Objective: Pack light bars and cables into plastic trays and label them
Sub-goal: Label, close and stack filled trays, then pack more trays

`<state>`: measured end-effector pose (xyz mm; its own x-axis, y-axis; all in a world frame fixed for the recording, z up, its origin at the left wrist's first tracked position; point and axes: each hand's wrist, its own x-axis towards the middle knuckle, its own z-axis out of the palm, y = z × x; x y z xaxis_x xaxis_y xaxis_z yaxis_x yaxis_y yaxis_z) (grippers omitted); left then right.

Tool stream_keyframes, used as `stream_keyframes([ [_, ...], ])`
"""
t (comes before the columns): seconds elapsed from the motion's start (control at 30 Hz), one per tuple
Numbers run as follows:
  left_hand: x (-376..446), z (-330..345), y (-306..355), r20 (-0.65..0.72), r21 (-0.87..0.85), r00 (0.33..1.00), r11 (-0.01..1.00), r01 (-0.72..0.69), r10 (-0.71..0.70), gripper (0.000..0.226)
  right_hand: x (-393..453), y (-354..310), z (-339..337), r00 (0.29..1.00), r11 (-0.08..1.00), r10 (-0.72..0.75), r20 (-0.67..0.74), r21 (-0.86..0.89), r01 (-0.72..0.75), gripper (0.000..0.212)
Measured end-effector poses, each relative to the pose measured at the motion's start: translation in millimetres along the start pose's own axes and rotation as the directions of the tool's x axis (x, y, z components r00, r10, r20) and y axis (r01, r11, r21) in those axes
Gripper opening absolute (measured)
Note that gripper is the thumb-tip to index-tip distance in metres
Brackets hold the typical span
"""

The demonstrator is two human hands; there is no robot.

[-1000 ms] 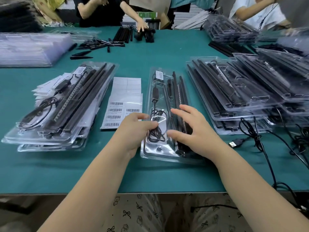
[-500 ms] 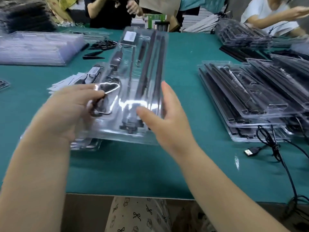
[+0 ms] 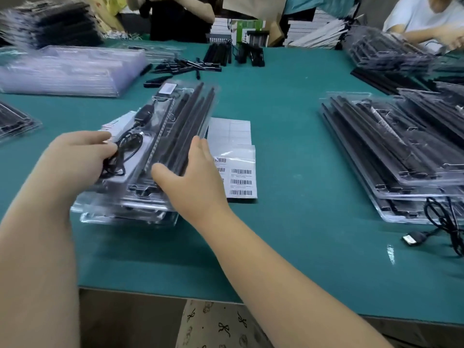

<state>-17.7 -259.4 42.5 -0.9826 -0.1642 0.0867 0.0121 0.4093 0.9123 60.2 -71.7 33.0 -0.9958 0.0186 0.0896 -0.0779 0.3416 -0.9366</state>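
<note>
A clear plastic tray [image 3: 175, 126] packed with black light bars, a coiled cable and a white label lies on top of a stack of packed trays [image 3: 130, 217] at my left. My left hand [image 3: 77, 162] grips its left edge over the coiled cable. My right hand [image 3: 190, 177] holds its right side, thumb on top and fingers along the edge. A sheet of barcode labels [image 3: 238, 172] lies on the green table just right of the stack.
More packed trays [image 3: 401, 156] are stacked at the right, with loose black cables [image 3: 442, 222] in front. Empty clear trays [image 3: 65, 71] are piled at the far left. Loose black bars [image 3: 185, 66] lie at the back. Other people work across the table.
Both hands lifted the tray off the table's middle, carried it left, and lowered it onto the left stack. The view has shifted left with it.
</note>
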Motion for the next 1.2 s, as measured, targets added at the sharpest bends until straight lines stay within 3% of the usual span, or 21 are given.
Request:
stream_keyframes([
  [0.13,6,0,-12,-0.058,0.175,0.997,0.984,-0.038,0.049,0.034,1,3,2,0.999,1.0,0.008,0.04,-0.03,-0.006,0.086],
  [0.2,8,-1,-16,-0.084,0.277,0.993,0.959,-0.055,0.081,0.029,1,3,3,0.998,0.999,0.01,0.055,-0.032,-0.008,0.085],
  [0.27,5,2,-16,-0.107,0.377,0.985,0.923,-0.083,0.133,0.021,1,7,3,0.998,0.998,-0.003,0.064,-0.068,0.007,0.083],
  [0.33,1,6,-14,-0.081,0.474,0.977,0.87,-0.136,0.197,0.029,-1,9,3,0.996,0.998,-0.012,0.089,-0.068,0.018,0.083],
  [0.47,-5,11,-3,-0.098,0.488,0.967,0.858,-0.161,0.237,0.029,-2,11,5,0.995,0.998,-0.022,0.099,-0.049,0.027,0.082],
  [0.7,-9,10,18,-0.069,0.551,0.986,0.83,-0.089,0.151,0.038,-4,9,7,0.998,0.999,-0.046,0.033,0.009,0.046,0.072],
  [0.83,-14,12,26,-0.076,0.557,0.994,0.83,-0.022,0.077,0.065,-5,5,-2,0.999,0.998,-0.038,-0.005,0.057,0.038,0.07],
  [0.9,-19,15,35,-0.125,0.554,0.985,0.832,-0.028,0.116,0.073,-6,5,-12,0.999,0.997,-0.042,-0.028,0.067,0.043,0.069],
  [0.97,-30,24,50,-0.173,0.579,0.95,0.807,-0.116,0.26,0.066,-9,6,-25,0.998,0.997,-0.047,-0.052,0.052,0.05,0.068],
  [1.07,-64,58,82,-0.174,0.507,0.84,0.778,-0.37,0.514,0.045,-19,11,-49,0.994,0.998,-0.027,-0.107,0.052,0.033,0.066],
  [1.13,-89,90,102,-0.09,0.384,0.797,0.759,-0.525,0.597,0.036,-28,16,-71,0.986,0.998,-0.004,-0.167,0.054,0.014,0.063],
  [1.2,-109,125,116,0.05,0.22,0.821,0.796,-0.564,0.568,0.031,-38,21,-100,0.972,0.999,-0.003,-0.233,-0.044,-0.008,0.055],
])
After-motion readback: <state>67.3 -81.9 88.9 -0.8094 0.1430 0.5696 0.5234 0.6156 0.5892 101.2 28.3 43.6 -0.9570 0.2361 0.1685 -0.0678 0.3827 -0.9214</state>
